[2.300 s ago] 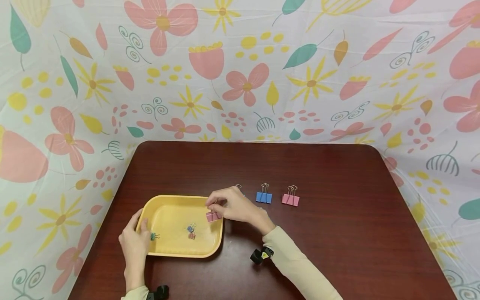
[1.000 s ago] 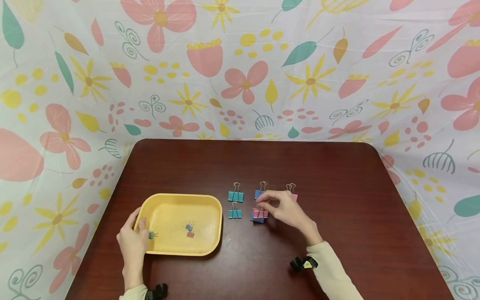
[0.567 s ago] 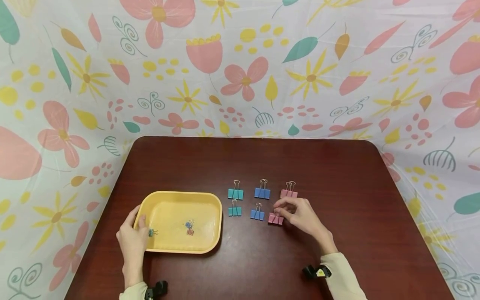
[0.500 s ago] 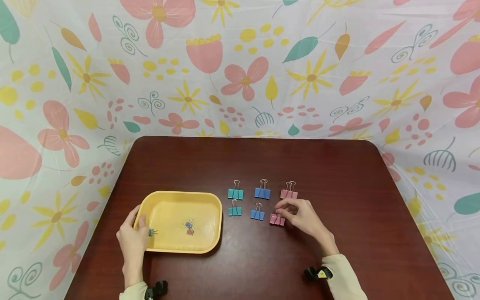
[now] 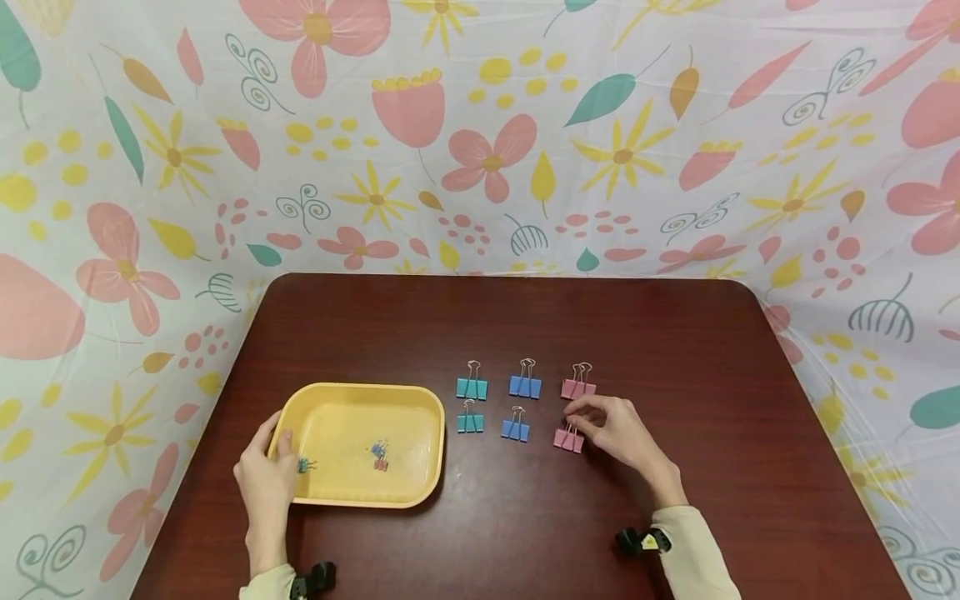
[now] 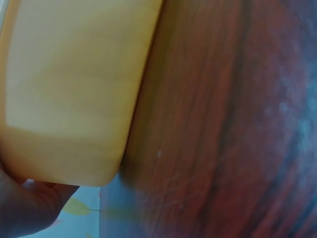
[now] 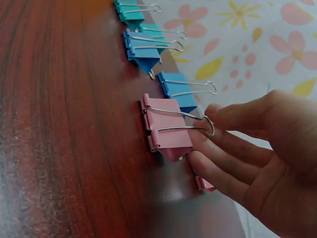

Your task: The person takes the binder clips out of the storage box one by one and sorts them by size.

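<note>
In the head view, my left hand [image 5: 268, 473] grips the left end of a yellow tray [image 5: 360, 502], thumb over the rim and fingers outside. Small binder clips lie inside: a teal one [image 5: 306, 465] by the thumb, a blue one [image 5: 378, 450] and a red one [image 5: 381, 465] together. My right hand [image 5: 618, 432] pinches the wire handle of a pink binder clip [image 7: 167, 124], which stands at the near right of two rows. Behind it sits a larger pink binder clip [image 5: 578, 389], mostly hidden by the hand in the right wrist view.
Left of the pink clips stand two blue binder clips, a larger one [image 5: 525, 387] behind a smaller one [image 5: 515, 430]. Further left are two teal ones, likewise larger [image 5: 472, 388] behind smaller [image 5: 470, 423]. The dark wooden table [image 5: 637, 333] ends at a flowered cloth [image 5: 480, 167].
My right hand has carried the pink clip from over the tray rightward past the blue clips, then slid slightly further right. The left hand has kept its hold on the tray.
</note>
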